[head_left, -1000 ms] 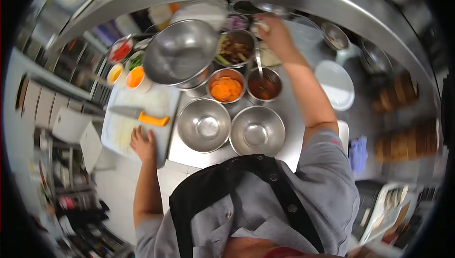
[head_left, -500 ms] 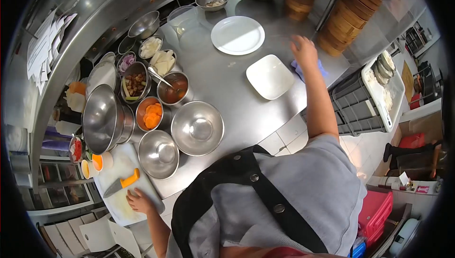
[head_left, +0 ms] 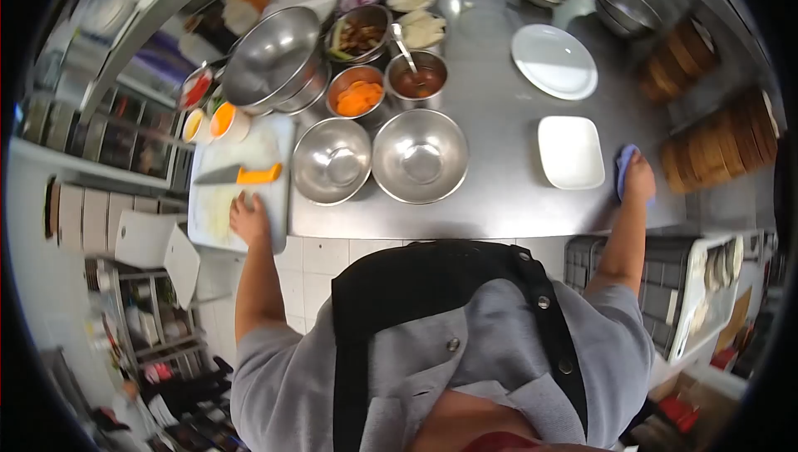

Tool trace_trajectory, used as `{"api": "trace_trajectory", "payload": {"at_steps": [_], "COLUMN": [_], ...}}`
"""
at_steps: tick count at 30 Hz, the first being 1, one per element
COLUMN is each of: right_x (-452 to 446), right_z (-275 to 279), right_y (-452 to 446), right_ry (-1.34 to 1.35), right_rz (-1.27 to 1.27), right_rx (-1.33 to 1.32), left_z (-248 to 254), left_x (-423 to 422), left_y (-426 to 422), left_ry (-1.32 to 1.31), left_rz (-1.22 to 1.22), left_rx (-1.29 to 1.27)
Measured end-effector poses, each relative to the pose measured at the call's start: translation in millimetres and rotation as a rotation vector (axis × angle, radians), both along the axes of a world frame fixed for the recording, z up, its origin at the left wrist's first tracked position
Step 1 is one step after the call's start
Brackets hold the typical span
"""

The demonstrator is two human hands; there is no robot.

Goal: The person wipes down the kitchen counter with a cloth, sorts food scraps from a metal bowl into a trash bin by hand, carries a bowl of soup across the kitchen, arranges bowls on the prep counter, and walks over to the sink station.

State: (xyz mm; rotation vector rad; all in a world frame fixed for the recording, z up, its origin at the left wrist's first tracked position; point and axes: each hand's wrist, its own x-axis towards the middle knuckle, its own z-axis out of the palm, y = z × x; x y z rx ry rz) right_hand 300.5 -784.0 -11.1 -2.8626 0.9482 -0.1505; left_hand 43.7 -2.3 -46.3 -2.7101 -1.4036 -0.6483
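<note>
My left hand (head_left: 249, 219) rests on the white cutting board (head_left: 204, 223), its fingers spread and holding nothing. Just beyond its fingertips lies a knife (head_left: 259, 174) with an orange handle, the blade pointing left. At the table's right side, my right hand (head_left: 639, 179) is closed on a bluish-purple cloth (head_left: 623, 168), which shows on both sides of the fingers. Left of the cloth sits a white square dish (head_left: 571, 153), and behind that a white oval plate (head_left: 554, 61).
Two steel bowls (head_left: 420, 157) stand side by side near the front edge. Behind them are containers of carrot slices (head_left: 359, 99) and red sauce with a spoon (head_left: 418, 82). Stacked bamboo steamers (head_left: 719, 153) stand at the far right. A grey crate (head_left: 611, 286) is below the table.
My right hand has come down onto the cloth and closed on it. The view has turned and shifted. My left hand stays on the board by the knife.
</note>
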Motion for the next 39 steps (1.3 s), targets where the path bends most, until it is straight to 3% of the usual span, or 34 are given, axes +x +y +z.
{"api": "trace_trajectory", "payload": {"at_steps": [5, 7, 9, 13, 14, 16, 18, 22, 26, 30, 32, 39], "right_x": [12.2, 15.9, 7.8, 24.7, 35.0, 61.0, 114.8, 169.5, 134.7, 93.0, 59.2, -130.4], "right_z": [5.2, 40.8, 115.7, 163.1, 162.8, 145.4, 98.3, 0.4, -32.2, -24.6, -32.9, -37.7], "right_y": [-2.3, 12.5, 68.9, 161.2, 189.7, 249.8, 294.3, 355.4, 376.6, 346.8, 320.7, 301.8], "right_ry": [-0.073, -0.360, -0.457, -0.485, -0.469, -0.440, -0.321, -0.191, -0.160, -0.024, -0.142, -0.221], "right_rz": [0.004, 0.139, 0.333, 0.691, 0.706, 0.738, 0.765, 0.854, 0.926, 1.097, 1.217, 0.971], "right_rx": [0.005, 0.117, 0.357, 0.638, 0.605, 0.451, 0.478, 0.134, -0.072, -0.029, 0.149, -0.008], "left_z": [2.7, 1.1, 4.5, 0.6, 2.7, 6.7, 4.2, 0.8, -5.5, -2.4, 0.9, 2.9], "left_x": [-0.8, 1.1, 2.3, 3.6, 3.3, 4.5, 0.6, -0.6, -2.1, -2.9, -2.4, -9.1], "left_y": [-6.3, -5.6, -7.8, -3.4, -4.7, -9.7, -7.7, -6.1, -0.9, -3.8, -6.7, -9.2], "left_ry": [-0.018, 0.012, 0.021, 0.030, 0.021, 0.038, 0.019, -0.008, 0.039, -0.001, -0.002, -0.273], "left_rz": [0.010, 0.021, 0.030, 0.043, 0.042, 0.049, 0.027, 0.004, 0.012, -0.037, -0.038, -0.251], "left_rx": [-0.056, 0.030, -0.030, -0.069, -0.070, -0.079, -0.079, -0.085, -0.068, -0.033, -0.032, -0.092]}}
